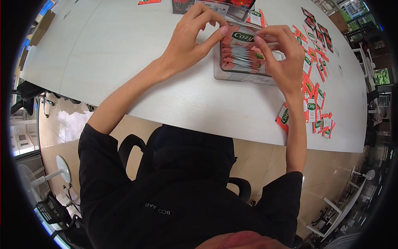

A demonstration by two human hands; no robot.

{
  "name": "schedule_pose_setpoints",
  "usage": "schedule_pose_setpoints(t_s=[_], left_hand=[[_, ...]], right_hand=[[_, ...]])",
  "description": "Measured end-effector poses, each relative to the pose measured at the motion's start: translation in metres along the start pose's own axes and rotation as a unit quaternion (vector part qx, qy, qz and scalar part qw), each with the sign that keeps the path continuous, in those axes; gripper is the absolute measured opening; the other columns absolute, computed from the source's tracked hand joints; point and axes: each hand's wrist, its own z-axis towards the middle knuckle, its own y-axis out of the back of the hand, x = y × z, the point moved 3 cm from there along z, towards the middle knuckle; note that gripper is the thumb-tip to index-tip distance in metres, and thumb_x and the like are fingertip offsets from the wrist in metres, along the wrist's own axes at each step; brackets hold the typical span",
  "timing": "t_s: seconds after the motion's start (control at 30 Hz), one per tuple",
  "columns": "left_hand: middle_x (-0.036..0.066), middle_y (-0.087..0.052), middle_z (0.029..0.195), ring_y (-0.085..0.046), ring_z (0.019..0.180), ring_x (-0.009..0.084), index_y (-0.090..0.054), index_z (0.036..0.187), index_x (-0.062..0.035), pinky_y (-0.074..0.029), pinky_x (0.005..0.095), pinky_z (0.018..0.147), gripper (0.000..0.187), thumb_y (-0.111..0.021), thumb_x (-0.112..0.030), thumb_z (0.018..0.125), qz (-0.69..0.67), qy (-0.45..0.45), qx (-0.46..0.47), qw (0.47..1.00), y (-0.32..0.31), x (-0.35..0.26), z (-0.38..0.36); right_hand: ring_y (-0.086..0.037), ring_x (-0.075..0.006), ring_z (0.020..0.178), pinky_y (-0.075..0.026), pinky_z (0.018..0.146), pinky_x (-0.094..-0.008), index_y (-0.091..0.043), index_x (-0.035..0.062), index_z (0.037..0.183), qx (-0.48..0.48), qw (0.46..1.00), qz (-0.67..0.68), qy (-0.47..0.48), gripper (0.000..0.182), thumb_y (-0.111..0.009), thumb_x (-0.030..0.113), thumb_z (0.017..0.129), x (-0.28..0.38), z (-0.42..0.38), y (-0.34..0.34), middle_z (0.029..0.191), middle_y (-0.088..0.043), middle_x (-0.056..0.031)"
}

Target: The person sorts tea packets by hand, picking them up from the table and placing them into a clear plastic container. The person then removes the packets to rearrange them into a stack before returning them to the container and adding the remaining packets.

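A clear plastic box (220, 74) stands near the table's front edge, with a row of red-and-white sachets (240, 63) packed upright inside. A red "Cozy" tea sachet (238, 39) lies face up at the back of the row. My left hand (197, 35) pinches this sachet at its left edge, thumb and fingertips at the box's rim. On the opposite side, my right hand (284, 54) has its thumb and fingers closed at the sachet's right edge, over the box. The right hand hides part of the box's right side.
Behind the box stands another clear container (213, 9) with red and dark contents. Many loose Cozy sachets (311, 108) are scattered along the right of the white table (174, 101). Black packets (324, 35) lie at the far right. One red sachet (149, 1) sits at the far edge of view.
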Motion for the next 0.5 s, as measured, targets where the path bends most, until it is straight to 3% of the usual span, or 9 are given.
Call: schedule_pose_setpoints(t_s=[0.1,0.3,0.5], left_hand=[[0.003,-0.056,0.091,-0.050,0.082,0.0146,-0.070,0.099,-0.0058,-0.042,0.0278,0.071,0.013,-0.070,-0.017,0.093,-0.002,0.000,-0.008,1.000,0.000,0.002,-0.001],[0.000,-0.058,0.089,-0.049,0.079,0.0132,-0.071,0.099,-0.0069,-0.039,0.0275,0.067,0.011,-0.071,-0.015,0.092,-0.007,0.003,-0.014,1.000,0.002,0.007,-0.002],[-0.001,-0.059,0.088,-0.048,0.076,0.0126,-0.071,0.098,-0.0076,-0.037,0.0278,0.065,0.011,-0.072,-0.017,0.092,-0.009,0.012,-0.024,1.000,0.002,0.007,-0.002]], right_hand=[[-0.073,-0.0165,0.072,-0.056,0.060,-0.0252,-0.070,0.0032,0.095,-0.025,0.999,0.036,-0.009,0.007,-0.071,0.002,0.088,-0.002,-0.002,-0.001,0.094,-0.072,-0.0060],[-0.073,-0.0158,0.077,-0.057,0.063,-0.0254,-0.073,0.0058,0.099,0.019,1.000,-0.008,0.016,0.014,-0.070,-0.001,0.087,0.002,-0.001,0.004,0.091,-0.074,-0.0046],[-0.072,-0.0158,0.077,-0.057,0.065,-0.0258,-0.076,0.0083,0.100,-0.023,0.998,-0.018,0.060,0.022,-0.068,-0.005,0.084,0.004,-0.001,0.009,0.089,-0.074,-0.0049]])
